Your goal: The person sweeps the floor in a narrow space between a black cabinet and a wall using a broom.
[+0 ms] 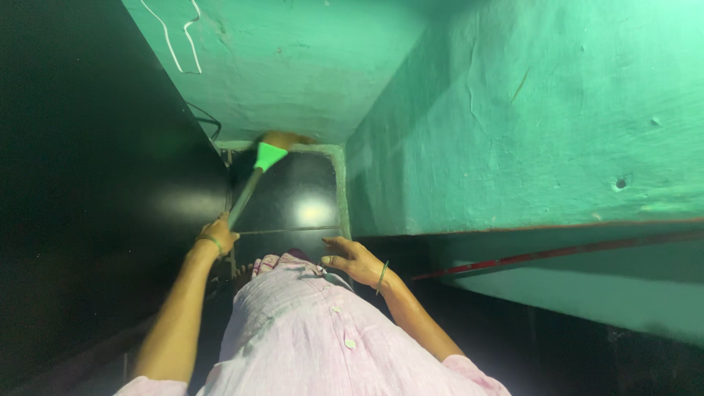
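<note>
Pink cloth: my buttoned shirt (323, 330) fills the nearest part of the view, both bare forearms reaching forward past it.
Right hand: my right hand (352, 258) rests loose at the shirt's front edge, fingers spread and partly bent, holding nothing; it seems to be keeping the cloth out of the way. A thin bangle sits on that wrist.
Left hand: my left hand (218, 236) is closed around the top of the broom handle (243, 196), gripped at the very end, which looks like the way to get full reach into a tight corner. A thin band circles this wrist too.
Broom: the grey handle slants away to a green collar (268, 155), and the tan bristles (284, 138) press against the floor's raised edge where it meets the wall.
Floor: dark glossy floor (290, 194), with a bright lamp glare on it beyond my hands.
Left side: a black cabinet side (110, 183) stands close, leaving only a narrow gap.
Walls: green plastered wall (528, 110) on the right and ahead, a white wire (172, 40) looped on the far part.
</note>
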